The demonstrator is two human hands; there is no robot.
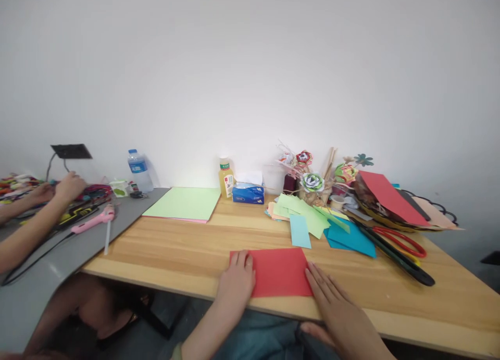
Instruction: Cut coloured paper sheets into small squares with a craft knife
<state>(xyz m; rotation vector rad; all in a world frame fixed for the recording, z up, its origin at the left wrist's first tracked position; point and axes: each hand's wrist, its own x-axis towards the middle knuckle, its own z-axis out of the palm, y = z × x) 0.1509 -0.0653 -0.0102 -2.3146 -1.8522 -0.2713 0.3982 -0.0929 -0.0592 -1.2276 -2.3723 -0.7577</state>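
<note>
A red sheet of paper point(278, 272) lies flat near the front edge of the wooden table. My left hand point(237, 278) rests on its left side, fingers laid down on the paper and slightly bent. At the paper's right edge is my right hand point(332, 297), its fingers stretched out close together and their tips touching the sheet. The right thumb hangs by the table's front edge. Neither hand grips anything. Beyond the red paper lie a light blue slip point(300, 231), light green sheets point(308, 216) and darker blue sheets point(351, 237).
To the right are black-handled shears point(406, 261) and red-handled scissors point(406, 240). Paper flowers point(312, 182), a tissue pack point(248, 192) and a juice bottle point(225, 177) stand at the back. Left lie a green paper stack point(185, 202), a pink glue gun point(91, 222) and a co-worker's hands point(70, 187).
</note>
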